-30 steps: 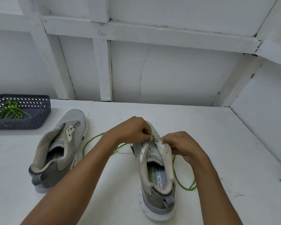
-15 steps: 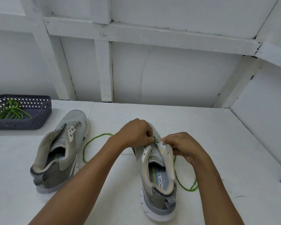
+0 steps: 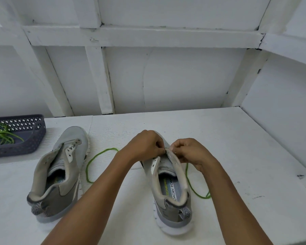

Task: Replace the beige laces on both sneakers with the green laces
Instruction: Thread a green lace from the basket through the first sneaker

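Note:
Two grey sneakers stand on the white table, heels toward me, both without laces in their eyelets. My left hand (image 3: 145, 145) and my right hand (image 3: 189, 152) meet over the front eyelets of the right sneaker (image 3: 171, 197), fingers curled and pinching there. A green lace (image 3: 95, 158) loops out on the table to the left of that sneaker and trails along its right side as well. What the fingertips pinch is hidden. The left sneaker (image 3: 58, 174) lies untouched further left.
A dark grey perforated basket (image 3: 32, 138) at the far left holds another green lace (image 3: 2, 135). White walls with framing close off the back and the right side. A step in the table surface lies at the right edge.
Both hands have drawn closer together over the right sneaker's front eyelets. The green loop at the left has shifted slightly. The view has tilted a little.

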### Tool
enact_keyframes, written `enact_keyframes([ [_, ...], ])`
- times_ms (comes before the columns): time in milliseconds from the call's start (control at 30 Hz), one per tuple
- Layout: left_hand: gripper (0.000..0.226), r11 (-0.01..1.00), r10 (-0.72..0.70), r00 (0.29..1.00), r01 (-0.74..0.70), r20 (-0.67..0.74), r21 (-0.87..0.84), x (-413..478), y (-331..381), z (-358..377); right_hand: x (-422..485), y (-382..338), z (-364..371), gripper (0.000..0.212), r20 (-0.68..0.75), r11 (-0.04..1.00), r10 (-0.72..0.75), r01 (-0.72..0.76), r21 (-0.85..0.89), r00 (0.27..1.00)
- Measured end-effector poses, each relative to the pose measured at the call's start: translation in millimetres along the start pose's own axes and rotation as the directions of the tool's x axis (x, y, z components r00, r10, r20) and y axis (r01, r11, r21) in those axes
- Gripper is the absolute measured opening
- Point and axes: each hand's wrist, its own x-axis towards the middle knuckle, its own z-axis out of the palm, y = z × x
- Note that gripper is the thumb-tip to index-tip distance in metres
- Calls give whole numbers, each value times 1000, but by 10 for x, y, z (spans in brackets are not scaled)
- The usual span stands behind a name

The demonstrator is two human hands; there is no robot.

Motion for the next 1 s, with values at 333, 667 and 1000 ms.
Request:
enact_keyframes([
  [333,23,998,-61,989,61,-136,-6,-42,-173,-255,87,-67,-235,19,-219,772,122,46,634,968],
  [667,15,991,-132,960,128,-248,-30,-79,-304,-473,33,-46,-127,23,-19,979,-98,99,175,995],
  [1000,7,980,-197,933,190,-302,-52,-151,-421,-556,40,30,-253,25,65,983,-87,96,-155,994],
])
